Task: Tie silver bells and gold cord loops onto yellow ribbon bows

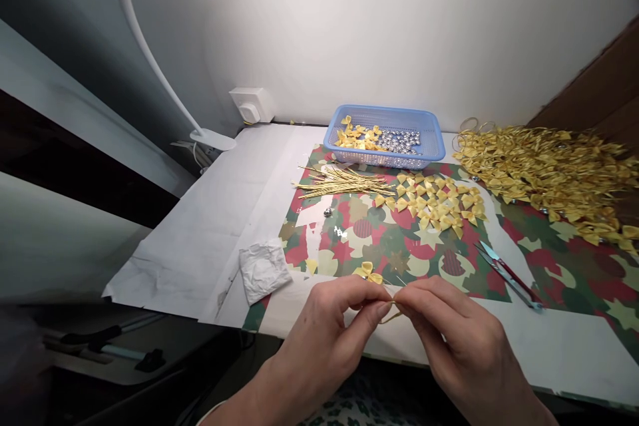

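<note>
Close to the table's front edge, my left hand [335, 323] and my right hand [452, 329] meet fingertip to fingertip. Both pinch a thin gold cord [391, 319], which loops just below the fingers. A thin needle-like sliver [401, 280] sticks up by my right fingertips; which fingers hold it, I cannot tell. Just beyond my left fingers is a yellow ribbon bow [369, 272], with a small silver bell partly hidden beside it. Whether the bow is joined to the cord is hidden by my fingers.
A blue basket [384, 158] holds yellow bows and silver bells. Before it lie gold cords [344, 183], loose bows [432, 203] and one bell [327, 212]. Scissors [509, 276], a heap of corded bows [554, 166], a crumpled tissue [263, 271] and a lamp [212, 140] stand around.
</note>
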Demonstrator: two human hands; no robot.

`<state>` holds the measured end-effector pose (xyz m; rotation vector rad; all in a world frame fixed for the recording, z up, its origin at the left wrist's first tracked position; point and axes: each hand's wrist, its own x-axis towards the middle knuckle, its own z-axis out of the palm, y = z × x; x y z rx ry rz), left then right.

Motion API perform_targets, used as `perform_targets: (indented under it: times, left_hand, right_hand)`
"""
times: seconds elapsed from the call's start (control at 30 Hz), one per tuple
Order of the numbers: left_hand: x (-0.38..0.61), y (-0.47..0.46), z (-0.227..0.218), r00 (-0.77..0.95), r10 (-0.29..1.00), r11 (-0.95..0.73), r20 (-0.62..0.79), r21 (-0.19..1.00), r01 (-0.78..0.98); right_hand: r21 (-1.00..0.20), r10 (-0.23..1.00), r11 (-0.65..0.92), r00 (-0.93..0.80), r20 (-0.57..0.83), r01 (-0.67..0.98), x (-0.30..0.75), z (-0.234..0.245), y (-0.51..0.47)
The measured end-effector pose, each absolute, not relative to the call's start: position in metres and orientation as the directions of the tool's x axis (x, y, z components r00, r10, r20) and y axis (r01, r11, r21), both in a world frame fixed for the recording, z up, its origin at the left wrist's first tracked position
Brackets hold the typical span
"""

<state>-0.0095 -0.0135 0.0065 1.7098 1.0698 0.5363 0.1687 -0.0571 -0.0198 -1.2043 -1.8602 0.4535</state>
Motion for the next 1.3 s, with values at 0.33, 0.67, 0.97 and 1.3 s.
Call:
perform_targets:
  times: [0.33,0.67,0.97,1.3]
  left_hand:
    - [-0.011,-0.001,0.009,0.586,0.741,0.158,-0.327,0.934,0.321]
    - [-0.011,-0.002,0.009,0.587,0.744,0.131,-0.319,0.932,0.339]
    - [-0.012,-0.009,0.012,0.501,0.817,0.065,-0.286,0.909,0.412]
    - [-0.011,-0.005,0.015,0.538,0.809,0.003,-0.236,0.917,0.398]
  right_hand:
    - [-0.680,0.866,0.484,-0.191,0.461,0.551,0.168,-0.021,-0.056]
    - [-0.669,0.861,0.490,-0.188,0.473,0.559,0.167,-0.022,-0.056]
    - [-0.611,0.827,0.524,-0.184,0.531,0.593,0.167,-0.022,-0.057]
    - [-0.646,0.844,0.507,-0.178,0.506,0.571,0.167,-0.018,-0.057]
